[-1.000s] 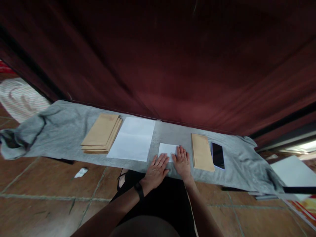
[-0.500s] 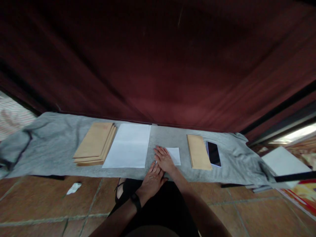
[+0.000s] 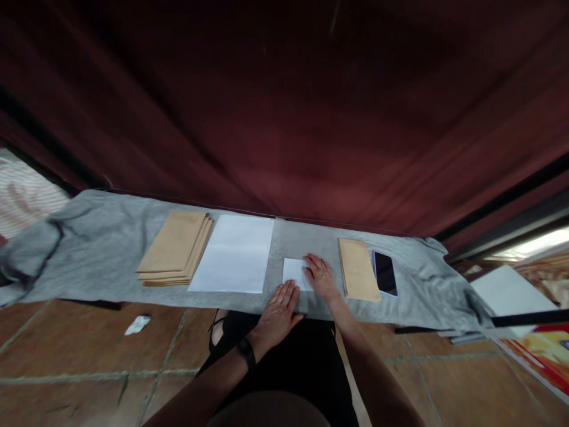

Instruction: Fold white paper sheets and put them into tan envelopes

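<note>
A small folded white paper lies on the grey cloth right in front of me. My left hand rests flat at its lower left, fingertips touching its near edge, fingers stretched out. On the paper's right side lies my right hand, its fingers extended and slightly bent over the edge. To the left is a large white sheet stack, and beyond it a pile of brown envelopes. Another brown envelope lies to the right of my right hand.
A phone lies face up beside the right envelope. The grey cloth covers a narrow bench against a dark red curtain. A scrap of white paper is on the tiled floor. A white board stands at the far right.
My right hand has slid from the paper's left side across to its right side, uncovering the left part. My left hand stays close to the near edge.
</note>
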{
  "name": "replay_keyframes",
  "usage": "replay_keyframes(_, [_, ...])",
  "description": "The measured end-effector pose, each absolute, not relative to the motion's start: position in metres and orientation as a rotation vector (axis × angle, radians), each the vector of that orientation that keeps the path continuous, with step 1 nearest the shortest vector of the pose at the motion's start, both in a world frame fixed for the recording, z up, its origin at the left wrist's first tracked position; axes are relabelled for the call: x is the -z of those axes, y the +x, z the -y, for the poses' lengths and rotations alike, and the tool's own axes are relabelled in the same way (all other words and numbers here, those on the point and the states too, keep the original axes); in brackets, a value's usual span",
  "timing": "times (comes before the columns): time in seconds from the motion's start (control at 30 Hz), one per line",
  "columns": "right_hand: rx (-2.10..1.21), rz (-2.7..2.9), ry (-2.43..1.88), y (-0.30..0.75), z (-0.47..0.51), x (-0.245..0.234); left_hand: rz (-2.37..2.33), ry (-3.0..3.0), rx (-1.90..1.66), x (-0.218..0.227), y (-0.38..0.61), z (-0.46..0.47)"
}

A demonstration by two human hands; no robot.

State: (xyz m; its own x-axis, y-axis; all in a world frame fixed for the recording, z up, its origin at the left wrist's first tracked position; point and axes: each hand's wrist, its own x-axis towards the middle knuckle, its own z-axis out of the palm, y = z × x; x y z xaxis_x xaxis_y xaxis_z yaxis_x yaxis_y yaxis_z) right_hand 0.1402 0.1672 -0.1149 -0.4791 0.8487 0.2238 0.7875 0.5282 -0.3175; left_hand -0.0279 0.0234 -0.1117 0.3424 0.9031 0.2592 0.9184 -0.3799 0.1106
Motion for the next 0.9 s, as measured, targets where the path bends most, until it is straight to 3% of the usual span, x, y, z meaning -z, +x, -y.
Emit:
replay_keyframes(0.37, [-0.428, 2.463, -1.771, 0.132, -0.201, 0.072, 1.712, -2.540, 0.341, 0.118, -0.024, -0.024])
replay_keyframes(0.9, [-0.465, 2.402, -1.673, 0.144, -0.196, 0.078, 1.717, -2.564, 0.282, 0.106, -0.015, -0.028])
